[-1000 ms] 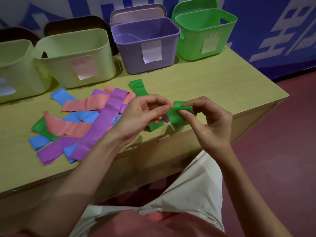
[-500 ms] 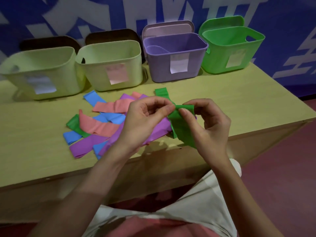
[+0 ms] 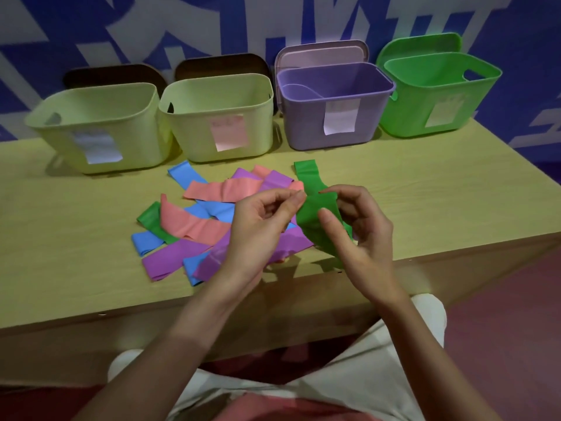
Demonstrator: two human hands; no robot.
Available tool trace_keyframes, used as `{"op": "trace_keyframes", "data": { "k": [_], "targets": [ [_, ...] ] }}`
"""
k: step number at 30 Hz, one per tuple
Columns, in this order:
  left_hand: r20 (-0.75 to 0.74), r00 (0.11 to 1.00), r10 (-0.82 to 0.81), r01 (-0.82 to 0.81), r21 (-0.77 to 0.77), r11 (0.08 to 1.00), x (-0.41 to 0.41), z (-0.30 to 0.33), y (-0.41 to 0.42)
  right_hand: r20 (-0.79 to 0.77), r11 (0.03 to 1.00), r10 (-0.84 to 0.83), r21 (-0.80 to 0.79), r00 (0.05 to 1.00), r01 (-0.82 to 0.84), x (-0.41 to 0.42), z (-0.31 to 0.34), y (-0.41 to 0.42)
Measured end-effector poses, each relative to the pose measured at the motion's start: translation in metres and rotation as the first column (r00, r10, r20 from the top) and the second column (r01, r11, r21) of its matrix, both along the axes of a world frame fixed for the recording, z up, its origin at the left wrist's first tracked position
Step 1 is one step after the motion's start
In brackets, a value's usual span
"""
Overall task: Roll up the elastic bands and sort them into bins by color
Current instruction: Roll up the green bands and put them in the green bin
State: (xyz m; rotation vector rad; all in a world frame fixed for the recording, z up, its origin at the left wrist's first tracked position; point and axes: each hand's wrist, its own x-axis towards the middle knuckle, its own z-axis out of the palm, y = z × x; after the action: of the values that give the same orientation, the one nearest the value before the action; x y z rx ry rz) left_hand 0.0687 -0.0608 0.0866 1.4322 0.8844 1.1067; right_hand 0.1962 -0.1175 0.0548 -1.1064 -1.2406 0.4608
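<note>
Both hands — left hand (image 3: pixel 258 226), right hand (image 3: pixel 361 232) — are pinching the flat green elastic band (image 3: pixel 315 217) in closed grips above the surface (image 3: pixel 76 253), starting its roll.

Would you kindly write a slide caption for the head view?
Both hands hold a green band above a pile of coloured bands, with four bins behind.

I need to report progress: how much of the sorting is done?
Done: nothing visible; the purple bin and green bin show no bands. In hand: both hands, left and right, hold one green band, not yet rolled. Left: the band pile on the table.
</note>
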Motion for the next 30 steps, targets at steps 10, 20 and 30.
{"op": "trace_keyframes", "data": {
  "k": [10, 20, 30],
  "targets": [
    [0.110, 0.993, -0.035, 0.053, -0.165, 0.985, -0.0047, -0.0027, 0.0041, 0.042, 0.999, -0.034, 0.035, 0.999, 0.032, -0.0005, 0.0040, 0.0065],
    [0.119, 0.990, -0.078, 0.114, -0.330, 0.937, -0.0010, -0.0098, 0.0051, 0.066, 0.999, -0.023, 0.029, 0.998, 0.022, 0.0013, 0.0070, 0.0098],
    [-0.024, 0.998, -0.050, 0.052, 0.062, 0.997, -0.0041, -0.0087, 0.0043, -0.041, 0.999, -0.031, -0.014, 0.999, 0.031, 0.0023, 0.0056, 0.0101]
  ]
}}
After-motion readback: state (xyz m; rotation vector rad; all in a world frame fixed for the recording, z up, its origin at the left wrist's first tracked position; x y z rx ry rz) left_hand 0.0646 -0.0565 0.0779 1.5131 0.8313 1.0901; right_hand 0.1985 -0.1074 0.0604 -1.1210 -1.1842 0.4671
